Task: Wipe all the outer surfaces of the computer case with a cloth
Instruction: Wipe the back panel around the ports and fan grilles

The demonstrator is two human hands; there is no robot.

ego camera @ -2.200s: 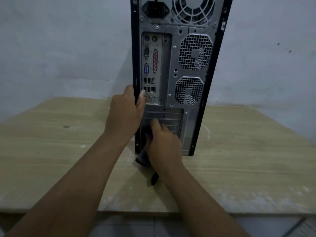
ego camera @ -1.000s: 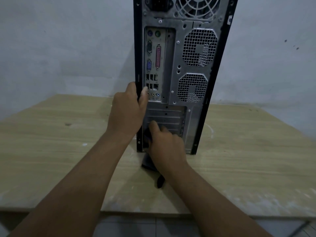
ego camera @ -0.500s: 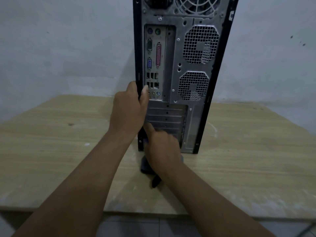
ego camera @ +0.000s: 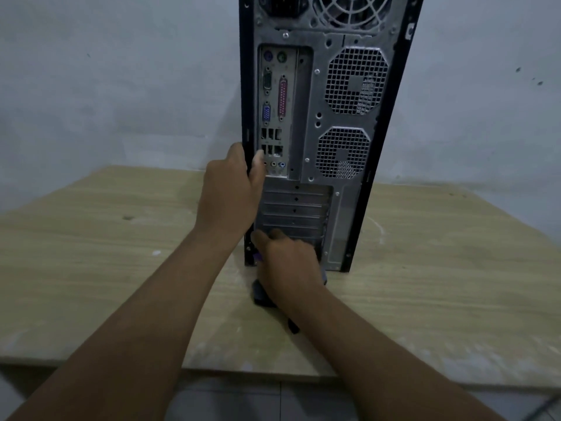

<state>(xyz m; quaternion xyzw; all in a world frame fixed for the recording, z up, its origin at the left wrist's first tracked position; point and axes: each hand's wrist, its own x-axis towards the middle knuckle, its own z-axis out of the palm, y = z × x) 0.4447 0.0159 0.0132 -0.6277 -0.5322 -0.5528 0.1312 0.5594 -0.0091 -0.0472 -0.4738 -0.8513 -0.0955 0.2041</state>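
Left hand [ego camera: 230, 189] clasps the rear edge of the computer case [ego camera: 328, 117]; right hand [ego camera: 288, 262] grasps a dark cloth [ego camera: 260, 294] against its back panel.
The case stands upright on the wooden table [ego camera: 440, 284], at 12 o'clock from the person, ports facing them. The left hand grips its 8 o'clock edge; the cloth bunches at its 6 o'clock foot.

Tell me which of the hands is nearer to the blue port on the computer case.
Left. The left hand grips the left edge of the computer case, just below the blue port; the right hand is much lower, holding the cloth at the bottom of the back panel.
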